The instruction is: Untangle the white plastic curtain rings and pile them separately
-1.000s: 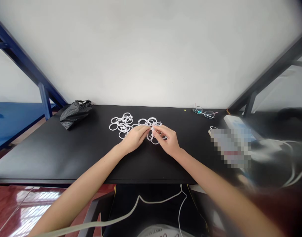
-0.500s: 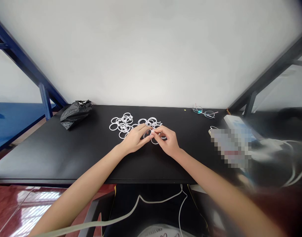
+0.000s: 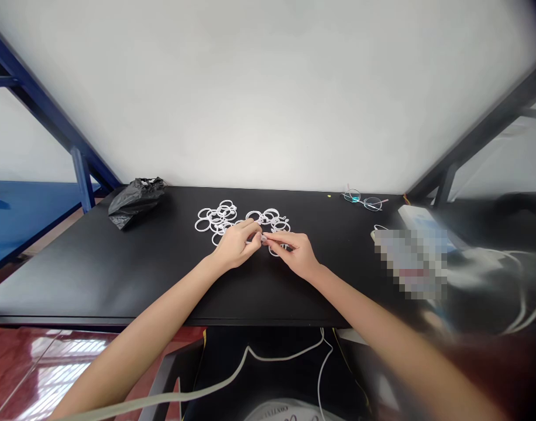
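Observation:
Several white plastic rings [image 3: 219, 217] lie in a loose heap on the black table [image 3: 119, 269], toward its far middle. My left hand [image 3: 236, 245] and my right hand [image 3: 294, 252] meet just in front of the heap, fingertips together. Both pinch a white ring [image 3: 274, 248] between them, with the fingers curled round it. More white rings [image 3: 272, 219] lie just behind my right hand.
A crumpled black plastic bag [image 3: 134, 200] sits at the table's far left. A pair of glasses [image 3: 361, 200] lies at the far right, near a white box [image 3: 419, 219] and white cables [image 3: 514, 280]. A white cable [image 3: 250, 359] hangs below the front edge.
My hands have drawn closer together and a little nearer to me, and the fingertips now meet on the ring. The heap has not moved.

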Tool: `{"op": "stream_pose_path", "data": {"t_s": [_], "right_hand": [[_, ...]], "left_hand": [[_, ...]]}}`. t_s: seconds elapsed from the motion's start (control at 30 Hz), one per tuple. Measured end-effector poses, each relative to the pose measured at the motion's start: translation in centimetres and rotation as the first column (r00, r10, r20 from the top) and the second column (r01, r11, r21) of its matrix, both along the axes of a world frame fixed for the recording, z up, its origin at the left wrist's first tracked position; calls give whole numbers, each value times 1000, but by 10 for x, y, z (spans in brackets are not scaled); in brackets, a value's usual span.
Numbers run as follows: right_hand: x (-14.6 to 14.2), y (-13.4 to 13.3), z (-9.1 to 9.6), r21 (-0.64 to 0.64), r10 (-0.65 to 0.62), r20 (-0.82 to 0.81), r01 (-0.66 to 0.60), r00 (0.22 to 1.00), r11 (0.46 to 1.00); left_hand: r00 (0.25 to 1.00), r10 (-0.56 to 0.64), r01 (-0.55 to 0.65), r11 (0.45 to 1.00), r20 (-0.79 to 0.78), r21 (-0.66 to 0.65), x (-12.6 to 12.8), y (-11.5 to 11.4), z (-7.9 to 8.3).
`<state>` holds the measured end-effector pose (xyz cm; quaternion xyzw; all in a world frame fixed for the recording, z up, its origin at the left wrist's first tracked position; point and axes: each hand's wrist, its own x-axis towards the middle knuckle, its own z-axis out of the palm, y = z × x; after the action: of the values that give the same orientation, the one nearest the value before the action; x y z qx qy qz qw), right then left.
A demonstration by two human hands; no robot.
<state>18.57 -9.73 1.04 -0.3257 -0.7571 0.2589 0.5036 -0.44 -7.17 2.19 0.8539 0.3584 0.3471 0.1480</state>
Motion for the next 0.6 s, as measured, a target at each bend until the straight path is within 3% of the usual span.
{"op": "stream_pose_path", "data": {"t_s": [0.6], "right_hand": [[1, 0, 0, -99, 48, 2, -47, 999, 994]], "left_hand": [[998, 21, -16, 997, -62, 76, 0, -1, 2]]}}
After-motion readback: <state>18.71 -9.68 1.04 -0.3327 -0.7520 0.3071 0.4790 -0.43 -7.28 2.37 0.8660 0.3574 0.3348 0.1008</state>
